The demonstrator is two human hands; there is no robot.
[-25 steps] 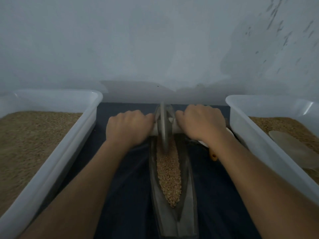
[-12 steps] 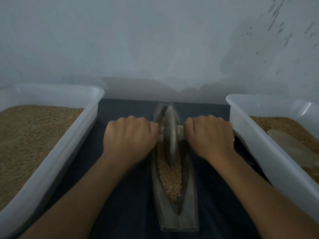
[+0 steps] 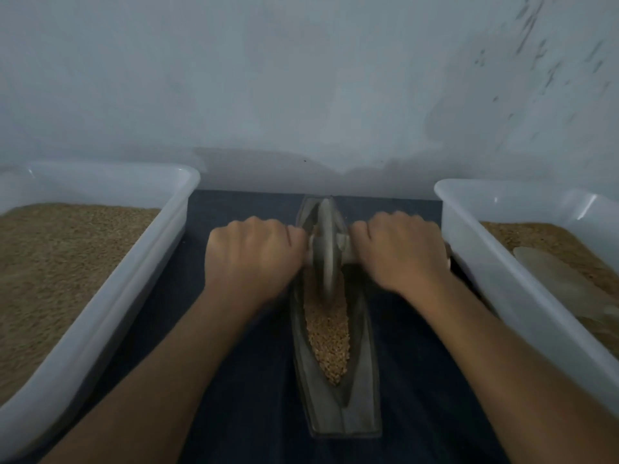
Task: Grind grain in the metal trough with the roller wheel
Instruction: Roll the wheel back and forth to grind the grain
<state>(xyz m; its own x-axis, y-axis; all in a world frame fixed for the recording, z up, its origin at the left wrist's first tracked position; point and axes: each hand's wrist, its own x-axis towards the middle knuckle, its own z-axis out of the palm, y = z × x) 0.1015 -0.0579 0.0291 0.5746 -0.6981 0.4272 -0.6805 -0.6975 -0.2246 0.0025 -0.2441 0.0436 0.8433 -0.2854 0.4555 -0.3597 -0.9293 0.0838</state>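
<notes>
A long boat-shaped metal trough (image 3: 363, 406) lies on the dark cloth in front of me, pointing away from me. Brown grain (image 3: 327, 333) fills its groove. The grey roller wheel (image 3: 326, 249) stands upright in the far half of the trough, on the grain. A pale axle handle runs through it. My left hand (image 3: 251, 259) grips the left end of the handle. My right hand (image 3: 402, 249) grips the right end. The handle ends are hidden inside my fists.
A white plastic tub (image 3: 114, 296) full of grain stands close on the left. Another white tub (image 3: 522, 289) with grain and a pale scoop (image 3: 562, 283) stands close on the right. A grey wall rises just behind the trough. Dark cloth (image 3: 254, 396) covers the surface between the tubs.
Over the last second both hands rolled the wheel along the trough toward me, then a little back toward the far end. The camera view also shifted slightly.
</notes>
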